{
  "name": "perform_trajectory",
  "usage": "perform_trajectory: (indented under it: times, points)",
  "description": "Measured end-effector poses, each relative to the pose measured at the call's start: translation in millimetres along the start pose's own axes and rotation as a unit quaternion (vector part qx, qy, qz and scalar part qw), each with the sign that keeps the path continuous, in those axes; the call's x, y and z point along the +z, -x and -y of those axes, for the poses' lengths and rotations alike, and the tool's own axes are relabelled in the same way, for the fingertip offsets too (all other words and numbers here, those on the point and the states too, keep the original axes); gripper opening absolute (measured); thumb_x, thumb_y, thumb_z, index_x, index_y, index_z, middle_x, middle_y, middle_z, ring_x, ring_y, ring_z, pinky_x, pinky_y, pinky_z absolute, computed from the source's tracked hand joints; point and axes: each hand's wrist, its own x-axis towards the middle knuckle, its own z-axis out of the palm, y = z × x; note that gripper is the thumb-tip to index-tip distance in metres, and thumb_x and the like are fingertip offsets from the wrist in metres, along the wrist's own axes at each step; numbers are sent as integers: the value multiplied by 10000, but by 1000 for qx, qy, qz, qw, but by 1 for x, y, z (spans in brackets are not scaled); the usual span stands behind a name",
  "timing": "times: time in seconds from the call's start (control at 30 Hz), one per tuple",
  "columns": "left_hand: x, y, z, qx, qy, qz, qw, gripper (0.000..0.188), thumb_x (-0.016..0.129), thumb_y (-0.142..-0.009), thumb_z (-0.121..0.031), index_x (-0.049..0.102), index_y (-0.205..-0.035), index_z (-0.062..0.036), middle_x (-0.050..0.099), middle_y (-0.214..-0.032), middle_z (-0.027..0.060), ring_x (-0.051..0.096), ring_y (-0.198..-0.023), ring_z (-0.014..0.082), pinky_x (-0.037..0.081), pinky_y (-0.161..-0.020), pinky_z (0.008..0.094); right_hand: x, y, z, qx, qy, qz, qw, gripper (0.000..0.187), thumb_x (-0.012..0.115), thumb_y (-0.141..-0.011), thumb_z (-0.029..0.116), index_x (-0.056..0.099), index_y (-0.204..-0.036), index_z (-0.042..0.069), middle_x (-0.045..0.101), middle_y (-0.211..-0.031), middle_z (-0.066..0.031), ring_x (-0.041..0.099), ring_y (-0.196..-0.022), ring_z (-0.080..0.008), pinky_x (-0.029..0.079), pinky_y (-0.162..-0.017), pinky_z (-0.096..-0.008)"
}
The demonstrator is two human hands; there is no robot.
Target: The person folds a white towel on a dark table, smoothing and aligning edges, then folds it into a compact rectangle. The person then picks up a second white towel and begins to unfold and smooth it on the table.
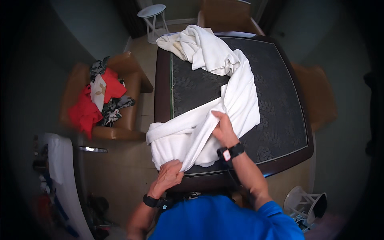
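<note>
A long white towel-like cloth (pixel 240 96) lies across the dark table in a loose curve, bunched at the far end and spread in folds at the near left corner. My left hand (pixel 170 175) is closed on the cloth's near edge, by the table's front rim. Farther up the same stretch, my right hand (pixel 224 130) grips a fold of it, thumb on top. Between the two hands the edge runs in a taut, slanting band. The fingertips of both hands are partly hidden by the fabric.
The table (pixel 276 132) has a patterned dark top and a brown wooden rim. On the left, a brown armchair (pixel 130 72) carries red, white and patterned clothes (pixel 106 96). More brown chairs stand at the far side and right. A small white stool (pixel 154 24) is at the back left.
</note>
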Motion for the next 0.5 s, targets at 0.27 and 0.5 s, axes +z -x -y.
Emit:
perform_trajectory:
  times: [0.27,0.5]
  points:
    - [48,-9,-54,-202,33,-39,978,541,797,-761,-219,606,-1213,6,624,-1140,206,602,-1055,380,492,-908,432,-42,100,38,-9,147,197,969,385,603,-863,-20,574,-1246,-45,660,-1165,-112,647,-1078,-204,513,-967,-358]
    - [80,-92,-113,3,66,42,997,612,690,-760,-134,542,-1342,-12,627,-1169,218,614,-1078,400,501,-938,419,-86,149,49,14,194,169,966,457,598,-789,-33,590,-1246,-42,687,-1090,-111,667,-995,-210,518,-927,-353]
